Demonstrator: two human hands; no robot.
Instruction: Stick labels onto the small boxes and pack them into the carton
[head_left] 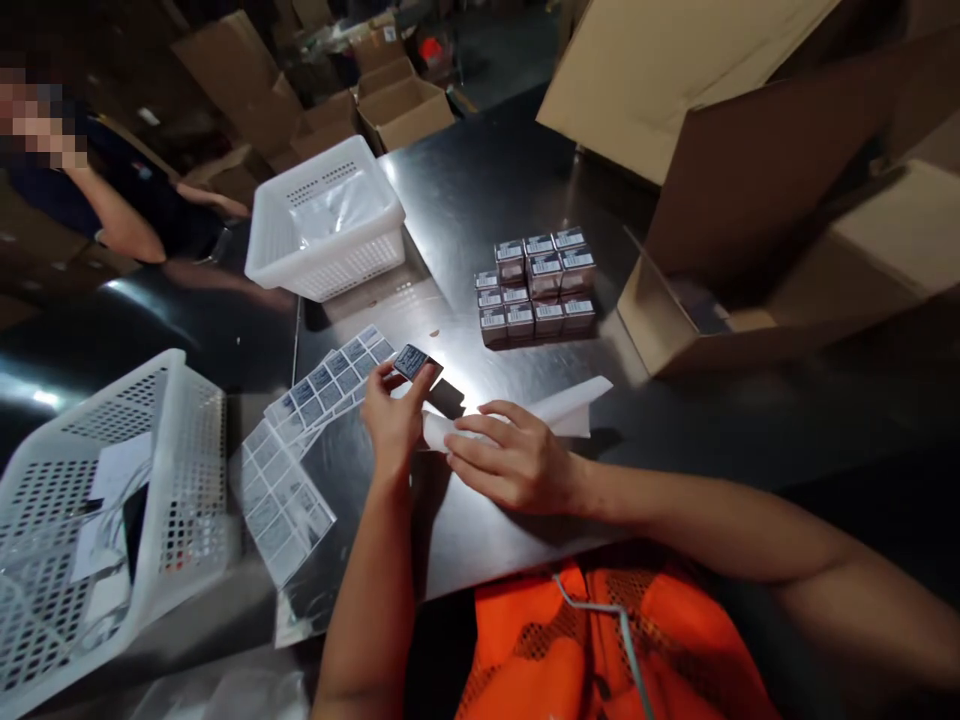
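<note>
Left hand (391,415) pinching label (415,362), right hand (510,462) flat on backing paper (559,410)

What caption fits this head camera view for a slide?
Left hand holds a small label above sticker sheets, right hand presses white backing paper; labelled boxes behind.

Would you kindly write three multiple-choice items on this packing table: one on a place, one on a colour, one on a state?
1. Where do the stacked small boxes stand?
A. in a basket
B. on the dark table beside the open carton
C. on the floor

2. What colour is the basket at the table's far side?
A. white
B. blue
C. red

3. What does the left hand do?
A. lies flat
B. grips a basket
C. pinches a small label

Answers: B, they stand on the tabletop; A, its mesh walls are white; C, fingertips pinch it, while the right hand rests on white paper.
</note>
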